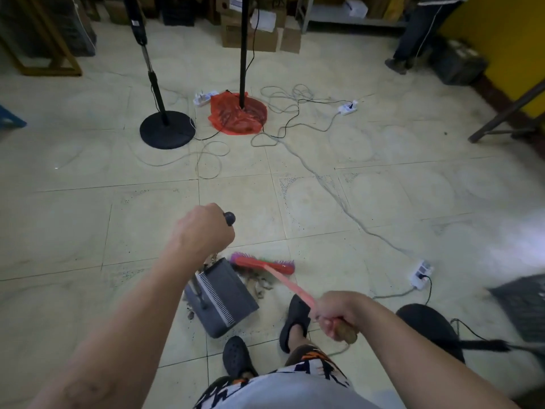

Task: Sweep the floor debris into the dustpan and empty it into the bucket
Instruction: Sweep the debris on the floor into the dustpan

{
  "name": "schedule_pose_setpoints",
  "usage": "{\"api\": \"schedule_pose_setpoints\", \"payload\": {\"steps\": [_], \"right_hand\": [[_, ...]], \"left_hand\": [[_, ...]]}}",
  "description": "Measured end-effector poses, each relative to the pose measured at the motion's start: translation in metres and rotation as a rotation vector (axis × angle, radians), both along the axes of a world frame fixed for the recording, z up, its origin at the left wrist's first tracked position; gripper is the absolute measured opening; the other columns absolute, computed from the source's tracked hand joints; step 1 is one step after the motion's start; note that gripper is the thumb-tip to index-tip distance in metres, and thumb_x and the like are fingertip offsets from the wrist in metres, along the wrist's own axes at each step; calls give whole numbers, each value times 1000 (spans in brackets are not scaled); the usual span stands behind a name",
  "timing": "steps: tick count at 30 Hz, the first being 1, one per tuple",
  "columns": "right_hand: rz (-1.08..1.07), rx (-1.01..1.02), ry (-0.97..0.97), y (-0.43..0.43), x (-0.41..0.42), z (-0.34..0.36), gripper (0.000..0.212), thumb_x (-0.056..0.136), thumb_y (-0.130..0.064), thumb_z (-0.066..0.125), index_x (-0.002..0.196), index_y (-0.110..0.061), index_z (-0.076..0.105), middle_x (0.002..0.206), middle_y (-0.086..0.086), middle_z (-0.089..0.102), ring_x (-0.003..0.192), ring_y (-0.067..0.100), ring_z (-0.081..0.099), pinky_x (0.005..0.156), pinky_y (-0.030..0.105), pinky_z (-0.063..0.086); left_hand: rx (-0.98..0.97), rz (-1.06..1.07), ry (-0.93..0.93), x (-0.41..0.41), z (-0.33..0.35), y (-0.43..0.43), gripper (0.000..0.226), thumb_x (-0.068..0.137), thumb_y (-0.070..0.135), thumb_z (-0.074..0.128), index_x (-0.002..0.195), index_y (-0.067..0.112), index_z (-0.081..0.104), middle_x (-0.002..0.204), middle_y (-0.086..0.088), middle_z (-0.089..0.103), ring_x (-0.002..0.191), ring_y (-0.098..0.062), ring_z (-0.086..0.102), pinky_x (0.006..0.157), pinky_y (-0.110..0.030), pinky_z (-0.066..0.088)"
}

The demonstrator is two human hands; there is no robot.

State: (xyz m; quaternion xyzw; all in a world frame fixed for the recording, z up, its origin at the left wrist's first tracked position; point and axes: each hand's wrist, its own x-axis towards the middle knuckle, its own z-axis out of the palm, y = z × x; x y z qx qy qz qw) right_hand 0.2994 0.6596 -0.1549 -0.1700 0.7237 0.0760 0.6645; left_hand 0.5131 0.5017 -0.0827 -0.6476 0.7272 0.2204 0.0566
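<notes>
I am seeing plastic on tile.
The dustpan (227, 293) is showing matt grey plastic, the broom (264, 262) smooth red plastic, the floor (324, 208) smooth, faintly shiny tiles.

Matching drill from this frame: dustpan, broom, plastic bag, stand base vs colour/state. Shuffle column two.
1 dustpan
2 broom
3 plastic bag
4 stand base

A red, crumpled on the floor
B black, round, uncovered
C grey, its handle gripped by the left hand
D pink handle, gripped by the right hand

Pairs: 1-C, 2-D, 3-A, 4-B
</notes>
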Motion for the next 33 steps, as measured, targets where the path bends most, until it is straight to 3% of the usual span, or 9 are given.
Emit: {"api": "schedule_pose_setpoints", "payload": {"steps": [6, 10, 16, 23, 29, 33], "right_hand": [[-407, -35, -103, -17, -37, 32, 23, 97, -9, 40, 74, -9, 46, 41, -5, 40, 26, 5, 37, 27, 14, 30], [-547, -102, -145, -18, -65, 48, 22, 98, -12, 43, 76, -7, 46, 42, -6, 39, 26, 4, 36, 24, 14, 29], [-578, -181, -51, -20, -109, 56, 25, 98, -15, 45, 75, -7, 49, 44, -6, 38, 28, 3, 31, 26, 13, 27], [-570, -250, 157, -38, -160, 15, 16, 96, -9, 45, 81, -5, 47, 52, 2, 41, 27, 7, 36, 30, 14, 34], [-645, -312, 228, -24, -209, -9, 21, 97, -5, 44, 77, -4, 48, 53, 6, 43, 28, 8, 39, 32, 14, 37], [-672, -289, 273, 2, -246, -31, 10, 98, -4, 41, 89, -4, 46, 57, 10, 45, 31, 9, 42, 32, 16, 39]], "left_hand": [[40, -31, 0, 1, 6, 2, 26, 94, 26, 48, 75, 9, 46, 66, -6, 52, 54, -17, 49, 46, -25, 34], [25, -58, 11, -5, 6, 0, 27, 92, 26, 51, 72, 10, 43, 65, -6, 52, 54, -18, 49, 45, -25, 32], [-13, -83, 22, -23, -1, 3, 35, 92, 30, 48, 62, 13, 42, 59, -5, 52, 48, -19, 48, 44, -23, 31], [38, -43, 13, -54, -7, -1, 37, 94, 27, 46, 61, 11, 41, 57, -6, 50, 46, -20, 46, 43, -23, 30], [33, -51, 13, -93, -13, 4, 36, 92, 22, 44, 58, 11, 38, 52, -5, 43, 44, -20, 41, 42, -23, 26], [45, -89, -18, -122, -15, 7, 37, 92, 20, 45, 57, 11, 36, 49, -6, 41, 44, -20, 40, 42, -24, 25]]}}
